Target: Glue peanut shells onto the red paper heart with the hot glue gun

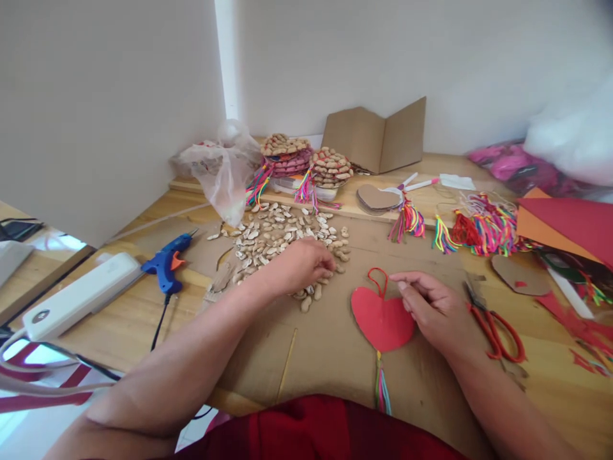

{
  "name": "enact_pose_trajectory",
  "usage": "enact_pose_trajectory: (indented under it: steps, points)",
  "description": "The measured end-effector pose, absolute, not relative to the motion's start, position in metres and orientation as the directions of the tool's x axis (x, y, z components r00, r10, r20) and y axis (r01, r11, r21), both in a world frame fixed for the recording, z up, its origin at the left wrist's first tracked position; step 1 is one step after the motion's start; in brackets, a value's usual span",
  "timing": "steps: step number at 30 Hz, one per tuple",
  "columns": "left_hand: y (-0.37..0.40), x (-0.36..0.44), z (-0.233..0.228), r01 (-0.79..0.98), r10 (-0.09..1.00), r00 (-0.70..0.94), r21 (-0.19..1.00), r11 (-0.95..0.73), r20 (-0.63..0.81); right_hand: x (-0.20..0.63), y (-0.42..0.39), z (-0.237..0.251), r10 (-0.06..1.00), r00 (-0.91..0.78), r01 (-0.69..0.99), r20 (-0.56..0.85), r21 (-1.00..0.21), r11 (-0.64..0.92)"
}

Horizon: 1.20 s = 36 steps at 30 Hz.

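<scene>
At frame left lie one white power strip (86, 297) and one blue glue gun (166, 262). Mid-frame, the left hand (304, 263) curls its fingers over countless peanut shells (261, 241), any grip hidden. Right of centre lies one red heart (382, 319); the right hand (433, 308) bends its fingers beside it, gripping or not I cannot tell. Then one pair of scissors (484, 311). Cardboard (258, 358) covers the wooden desk (127, 326) before pale walls (335, 57).

Solid red is noted on heart (383, 322); tassel (382, 388) is streaked yellow, pink, blue. Glue gun (165, 259) coloured blue (trigger (177, 261) orange). Peanuts (268, 241) tan.
</scene>
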<state>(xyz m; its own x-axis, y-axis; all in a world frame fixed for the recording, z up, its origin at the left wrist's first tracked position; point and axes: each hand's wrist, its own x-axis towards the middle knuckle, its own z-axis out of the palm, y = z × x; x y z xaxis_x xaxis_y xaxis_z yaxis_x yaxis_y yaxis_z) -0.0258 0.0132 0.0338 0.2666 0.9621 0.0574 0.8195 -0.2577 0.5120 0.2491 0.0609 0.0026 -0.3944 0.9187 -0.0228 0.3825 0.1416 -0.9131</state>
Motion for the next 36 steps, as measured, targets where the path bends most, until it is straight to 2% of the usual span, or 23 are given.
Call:
enact_pose_trajectory:
  steps: [5,10,13,22,27,33,36]
  points:
    - [0.018,-0.039,0.031,0.858,0.967,0.223,0.446,-0.254,0.121,0.248,0.059,-0.001,0.936,-0.353,0.361,-0.010,-0.924,0.126]
    - [0.023,-0.073,0.031,0.930,0.964,-0.113,0.368,0.017,0.240,0.249,0.060,-0.003,0.935,-0.355,0.353,-0.010,-0.927,0.125]
    - [0.026,-0.088,0.024,0.926,0.944,-0.219,0.358,0.121,0.248,0.250,0.061,-0.003,0.925,-0.380,0.359,-0.004,-0.922,0.143]
    - [0.027,-0.085,0.020,0.951,0.982,-0.132,0.296,0.086,0.137,0.248,0.057,0.002,0.931,-0.364,0.374,0.002,-0.915,0.149]
    - [0.023,-0.088,0.026,0.928,0.981,-0.123,0.368,0.060,0.150,0.250,0.061,-0.003,0.927,-0.376,0.359,0.015,-0.920,0.160]
    - [0.021,-0.090,0.031,0.913,0.996,-0.086,0.396,0.094,-0.037,0.252,0.064,-0.004,0.909,-0.417,0.359,0.008,-0.917,0.173]
    - [0.020,-0.087,0.031,0.906,0.996,-0.084,0.418,0.062,0.034,0.251,0.064,-0.005,0.910,-0.413,0.348,0.018,-0.921,0.176]
